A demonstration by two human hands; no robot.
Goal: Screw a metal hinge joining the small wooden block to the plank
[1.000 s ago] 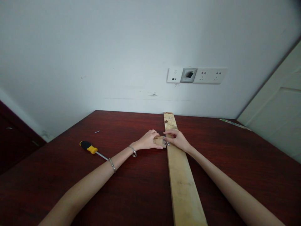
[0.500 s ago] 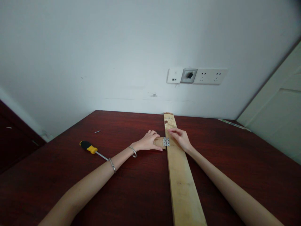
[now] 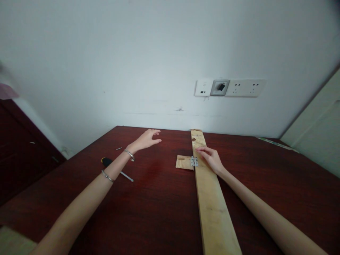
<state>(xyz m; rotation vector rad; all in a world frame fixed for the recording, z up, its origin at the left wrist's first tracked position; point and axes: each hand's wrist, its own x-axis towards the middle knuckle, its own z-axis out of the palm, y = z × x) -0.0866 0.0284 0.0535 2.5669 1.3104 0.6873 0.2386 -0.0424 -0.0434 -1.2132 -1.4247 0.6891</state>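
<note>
A long pale wooden board (image 3: 215, 209) runs from the near edge of the view towards the wall. A small metal hinge (image 3: 194, 161) bridges its left side and a short wood block (image 3: 183, 162). My right hand (image 3: 212, 159) rests on the board just beyond the hinge, thumb and fingertips pinched together; whatever they hold, if anything, is too small to make out. Off to the left, my left hand (image 3: 146, 139) is above the table with fingers apart and nothing in them. Partly under my left forearm lies a screwdriver (image 3: 126, 176) with a black and yellow handle.
The dark red table (image 3: 159, 205) meets a white wall with sockets and a switch panel (image 3: 231, 88). A small metal pin-like piece (image 3: 118, 148) lies left of my left wrist. Near the back right edge is a thin pale strip (image 3: 277, 143).
My left hand has let go of the wood block and moved left and up, leaving the block uncovered. My right hand stays on the board. The view has shifted slightly left.
</note>
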